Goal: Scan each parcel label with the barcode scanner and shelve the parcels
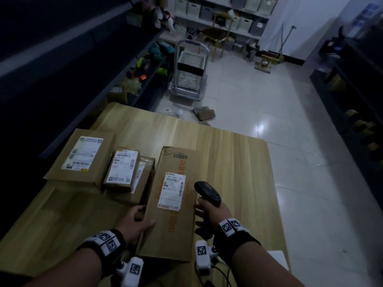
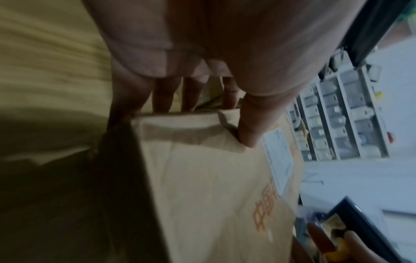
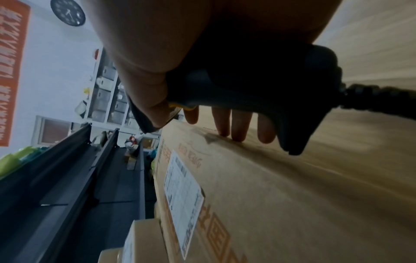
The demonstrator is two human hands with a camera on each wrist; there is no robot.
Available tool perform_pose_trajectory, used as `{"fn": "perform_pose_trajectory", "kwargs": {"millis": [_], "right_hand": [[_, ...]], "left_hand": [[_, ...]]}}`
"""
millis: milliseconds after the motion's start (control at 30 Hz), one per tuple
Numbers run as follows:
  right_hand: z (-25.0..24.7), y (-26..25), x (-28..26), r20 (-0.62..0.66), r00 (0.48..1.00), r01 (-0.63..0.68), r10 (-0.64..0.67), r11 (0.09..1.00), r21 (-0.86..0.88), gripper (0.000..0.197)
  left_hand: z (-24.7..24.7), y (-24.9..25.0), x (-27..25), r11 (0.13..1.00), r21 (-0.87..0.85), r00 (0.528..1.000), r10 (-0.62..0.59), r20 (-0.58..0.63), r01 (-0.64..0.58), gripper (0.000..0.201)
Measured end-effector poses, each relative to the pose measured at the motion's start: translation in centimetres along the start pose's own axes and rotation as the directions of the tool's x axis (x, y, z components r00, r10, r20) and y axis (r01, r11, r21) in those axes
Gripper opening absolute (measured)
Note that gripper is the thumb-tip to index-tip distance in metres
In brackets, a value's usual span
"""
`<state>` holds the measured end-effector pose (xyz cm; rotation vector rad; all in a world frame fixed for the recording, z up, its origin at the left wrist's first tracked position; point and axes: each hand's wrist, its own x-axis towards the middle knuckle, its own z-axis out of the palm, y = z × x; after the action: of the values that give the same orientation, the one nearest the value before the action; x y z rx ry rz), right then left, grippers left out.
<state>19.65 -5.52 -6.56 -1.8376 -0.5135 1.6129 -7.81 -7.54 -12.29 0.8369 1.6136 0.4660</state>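
Observation:
A long cardboard parcel point(image 1: 176, 228) with orange print and a white label point(image 1: 172, 190) lies on the wooden table point(image 1: 238, 162), its label facing up. My left hand point(image 1: 141, 219) grips its left edge, thumb point(image 2: 249, 128) on top and fingers down the side. My right hand point(image 1: 205, 212) holds a black barcode scanner point(image 1: 207, 192) by its handle point(image 3: 258, 89). Its straight fingers point(image 3: 241, 124) touch the parcel's right edge point(image 3: 281, 195). The scanner's head sits just right of the label point(image 3: 182, 186).
A large flat parcel point(image 1: 83, 156) and a small labelled parcel point(image 1: 122, 168) stacked on another box point(image 1: 145, 168) lie left of the long one. Dark shelving point(image 1: 62, 83) runs along the left. A trolley with baskets point(image 1: 190, 73) and loose boxes point(image 1: 204, 112) stand on the floor beyond.

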Motion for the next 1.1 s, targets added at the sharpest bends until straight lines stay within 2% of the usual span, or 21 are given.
{"fn": "perform_pose_trajectory", "kwargs": {"millis": [100, 167, 267, 333, 433, 533, 767, 1100], "right_hand": [[-1.7, 0.1, 0.9, 0.003, 1.0, -0.028, 0.028, 0.998, -0.063, 0.031], [-3.4, 0.7, 2.3, -0.035, 0.997, -0.066, 0.062, 0.992, -0.111, 0.038], [-6.4, 2.5, 5.2, -0.09, 0.994, -0.076, 0.063, 0.985, -0.153, 0.036], [-8.1, 4.1, 6.8, -0.109, 0.993, -0.066, 0.046, 0.981, -0.183, 0.036], [-9.8, 6.3, 8.9, -0.138, 0.989, -0.086, 0.05, 0.961, -0.263, 0.055], [-10.6, 6.8, 9.7, -0.191, 0.979, -0.142, 0.077, 0.924, -0.355, 0.064], [-11.4, 6.5, 10.7, -0.169, 0.979, -0.182, 0.113, 0.86, -0.477, 0.057], [-12.6, 5.3, 10.3, -0.247, 0.962, -0.225, 0.117, 0.854, -0.469, 0.074]], "left_hand": [[1.6, -0.5, -0.8, 0.995, -0.103, 0.999, -0.014, -0.042, 0.009, 0.067], [2.3, -0.7, -1.3, 0.986, -0.168, 0.997, -0.031, -0.067, 0.02, 0.072], [2.9, -0.9, -2.1, 0.976, -0.216, 0.99, -0.052, -0.128, 0.024, 0.07], [3.4, -0.7, -2.7, 0.98, -0.198, 0.984, -0.056, -0.167, 0.022, 0.066], [4.1, -0.2, -3.0, 0.985, -0.169, 0.978, -0.068, -0.198, 0.034, 0.065], [4.3, 0.6, -3.3, 0.987, -0.159, 0.976, -0.062, -0.21, 0.028, 0.067], [4.3, 0.9, -3.9, 0.984, -0.17, 0.973, -0.08, -0.217, 0.043, 0.063], [4.3, 0.9, -3.9, 0.985, -0.161, 0.97, -0.097, -0.225, 0.061, 0.064]]}}
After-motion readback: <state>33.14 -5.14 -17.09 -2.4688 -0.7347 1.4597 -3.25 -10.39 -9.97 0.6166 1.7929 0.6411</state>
